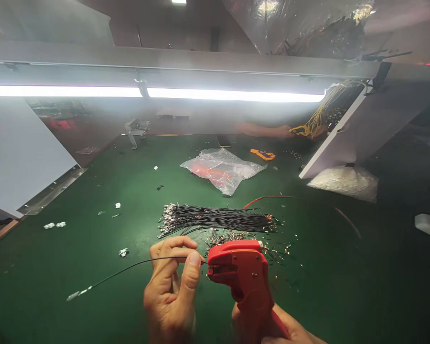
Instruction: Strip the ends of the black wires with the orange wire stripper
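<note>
My left hand (175,286) pinches a thin black wire (129,267) between thumb and forefinger. One end of the wire trails left to a pale terminal (79,293); the other end reaches the jaws of a red wire stripper (245,272). Whether that end sits inside the jaws or just at their mouth, I cannot tell. Wrapped around the stripper's handles is my right hand (286,327), partly hidden behind the tool. Just beyond both hands lies a bundle of black wires (218,219), with metal terminals at its left and bare copper ends at its right.
Scraps of cut insulation (232,236) are strewn behind and right of the stripper. A clear plastic bag (224,169) with red contents and an orange tool (263,154) lie farther back. White bits (123,252) dot the left. A panel (337,129) leans at right beside a filled bag (346,183).
</note>
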`<state>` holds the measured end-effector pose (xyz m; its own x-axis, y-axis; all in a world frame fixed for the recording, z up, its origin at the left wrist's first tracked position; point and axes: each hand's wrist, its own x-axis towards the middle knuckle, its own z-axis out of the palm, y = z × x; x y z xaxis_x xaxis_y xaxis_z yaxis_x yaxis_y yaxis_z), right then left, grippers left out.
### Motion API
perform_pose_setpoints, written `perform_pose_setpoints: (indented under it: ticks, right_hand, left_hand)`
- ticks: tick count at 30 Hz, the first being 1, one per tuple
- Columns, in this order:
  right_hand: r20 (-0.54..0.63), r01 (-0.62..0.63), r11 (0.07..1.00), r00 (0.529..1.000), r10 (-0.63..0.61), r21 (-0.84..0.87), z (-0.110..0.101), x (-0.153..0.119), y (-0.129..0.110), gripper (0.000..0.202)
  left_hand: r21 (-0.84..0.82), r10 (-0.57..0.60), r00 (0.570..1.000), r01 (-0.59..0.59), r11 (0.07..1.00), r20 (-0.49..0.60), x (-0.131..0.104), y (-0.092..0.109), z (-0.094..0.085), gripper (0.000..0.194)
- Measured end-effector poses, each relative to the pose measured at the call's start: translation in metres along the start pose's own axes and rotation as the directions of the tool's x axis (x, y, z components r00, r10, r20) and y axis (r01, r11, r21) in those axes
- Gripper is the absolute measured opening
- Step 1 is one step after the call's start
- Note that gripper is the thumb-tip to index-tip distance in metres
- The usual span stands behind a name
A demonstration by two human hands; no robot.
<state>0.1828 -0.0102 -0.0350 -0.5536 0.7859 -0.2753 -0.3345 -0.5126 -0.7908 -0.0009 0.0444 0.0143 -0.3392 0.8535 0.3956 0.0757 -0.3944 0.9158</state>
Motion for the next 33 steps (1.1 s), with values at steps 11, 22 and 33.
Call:
perform_pose_setpoints:
  ticks: [11,22,33]
  right_hand:
    - [0.101,0.183,0.983,0.978,-0.182,0.003,-0.011,0.011,0.022,0.038]
    - [0.123,0.4,0.91,0.914,-0.387,-0.106,-0.001,0.025,0.015,0.066]
    - [0.06,0.341,0.931,0.94,-0.336,-0.133,-0.008,0.017,0.02,0.067]
  left_hand:
    - [0.008,-0.058,0.998,0.058,0.998,-0.021,-0.003,0.005,0.006,0.02]
    - [-0.057,-0.139,0.984,0.146,0.988,0.113,0.002,-0.016,-0.008,0.021]
    - [-0.138,-0.328,0.932,0.349,0.927,0.153,0.007,-0.006,-0.006,0.029]
